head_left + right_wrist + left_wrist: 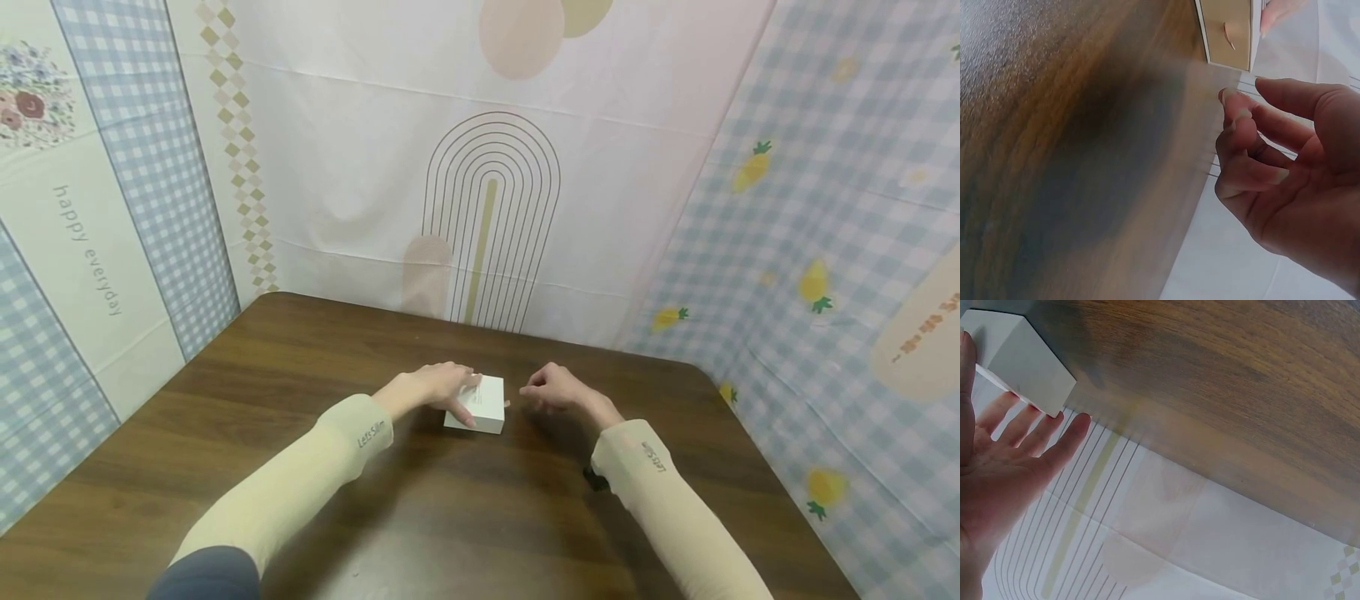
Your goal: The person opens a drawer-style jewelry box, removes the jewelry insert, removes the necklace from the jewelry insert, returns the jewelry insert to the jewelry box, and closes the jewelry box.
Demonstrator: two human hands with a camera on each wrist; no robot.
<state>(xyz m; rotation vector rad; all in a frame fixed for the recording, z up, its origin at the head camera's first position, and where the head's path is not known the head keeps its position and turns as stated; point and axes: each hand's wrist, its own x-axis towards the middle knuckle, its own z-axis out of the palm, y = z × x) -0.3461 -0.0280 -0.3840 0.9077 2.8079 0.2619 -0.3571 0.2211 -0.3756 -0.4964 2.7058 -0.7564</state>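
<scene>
A small white box (pixel 490 400) lies on the wooden table, with faint print on its top. My left hand (pixel 437 386) grips it from the left, thumb along the near edge and fingers at the far side. The left wrist view shows those fingertips against the box's side (pixel 1029 365). Just right of the box is my right hand (pixel 558 390), its fingers loosely curled and the thumb apart, holding nothing. The end facing it is a tan drawer front (pixel 1225 25) inside a white sleeve, with a small ribbon pull tab (pixel 1229 36).
The brown wooden table (pixel 315 358) reaches back to a white curtain (pixel 360 167) with a line-arch print. Blue checked cloth (pixel 810 208) with pineapples hangs at the right, and another checked panel (pixel 135 100) at the left.
</scene>
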